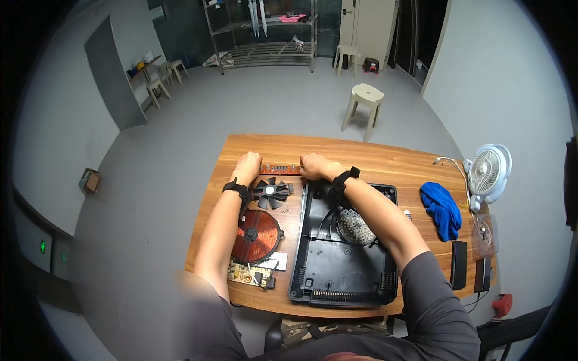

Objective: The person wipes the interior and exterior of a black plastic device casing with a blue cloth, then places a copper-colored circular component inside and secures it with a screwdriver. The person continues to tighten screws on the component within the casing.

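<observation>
At the far side of the table, a narrow orange-red circuit board with a small dark display lies between my hands. My left hand is closed at its left end, and my right hand at its right end. Just nearer than the board is a black cooling fan, with a few small screws beside it. A round copper coil sits beside my left forearm, partly covered by it. Under my right forearm stands an open black plastic housing holding a round, grey speckled piece.
A tan circuit board with wires lies at the wooden table's near left. On the right are a blue cloth, a white fan, a black oblong case and a clear plastic box. A beige stool stands beyond.
</observation>
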A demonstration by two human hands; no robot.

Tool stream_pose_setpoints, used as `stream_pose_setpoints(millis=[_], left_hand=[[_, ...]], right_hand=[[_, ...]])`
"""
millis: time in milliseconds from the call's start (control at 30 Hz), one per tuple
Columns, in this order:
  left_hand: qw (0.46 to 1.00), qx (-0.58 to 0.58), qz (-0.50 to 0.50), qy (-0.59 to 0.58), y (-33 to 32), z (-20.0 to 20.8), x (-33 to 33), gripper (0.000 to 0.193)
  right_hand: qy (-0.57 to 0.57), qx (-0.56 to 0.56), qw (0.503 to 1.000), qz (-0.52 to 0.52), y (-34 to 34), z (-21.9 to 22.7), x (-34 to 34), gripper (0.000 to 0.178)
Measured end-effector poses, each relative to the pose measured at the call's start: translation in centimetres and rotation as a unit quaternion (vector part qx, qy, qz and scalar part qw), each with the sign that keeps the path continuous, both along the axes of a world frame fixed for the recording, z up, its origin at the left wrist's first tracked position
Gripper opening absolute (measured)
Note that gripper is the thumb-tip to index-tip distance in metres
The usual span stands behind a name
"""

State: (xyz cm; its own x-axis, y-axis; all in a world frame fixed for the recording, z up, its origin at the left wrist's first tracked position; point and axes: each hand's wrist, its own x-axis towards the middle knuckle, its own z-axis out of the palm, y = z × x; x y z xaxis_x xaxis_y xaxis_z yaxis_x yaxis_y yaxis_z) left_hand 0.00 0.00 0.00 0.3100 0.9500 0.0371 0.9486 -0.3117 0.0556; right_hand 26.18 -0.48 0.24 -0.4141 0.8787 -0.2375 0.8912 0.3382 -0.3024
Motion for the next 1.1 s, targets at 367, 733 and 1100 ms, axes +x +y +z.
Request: stream_pose_setpoints(millis=[367,733,1100], left_hand=[[0.994,0.024,-0.016,-0.107,-8.7,4.9,4.8,0.048],[0.945,-0.112,-0.305,0.037,-25.4,4.4,15.8,0.106],[0.913,-0.204,-0.324,0.138,-27.2,2.5,18.3,0.143]], right_hand=[[0.1,0.157,0.981,-0.051,-4.5,3.8,9.3,0.038],[-0.112,0.095,0.938,-0.314,-20.3,4.4,32.8,0.058],[-0.055,0.121,0.944,-0.303,-23.9,-1.0,36.8,0.062]])
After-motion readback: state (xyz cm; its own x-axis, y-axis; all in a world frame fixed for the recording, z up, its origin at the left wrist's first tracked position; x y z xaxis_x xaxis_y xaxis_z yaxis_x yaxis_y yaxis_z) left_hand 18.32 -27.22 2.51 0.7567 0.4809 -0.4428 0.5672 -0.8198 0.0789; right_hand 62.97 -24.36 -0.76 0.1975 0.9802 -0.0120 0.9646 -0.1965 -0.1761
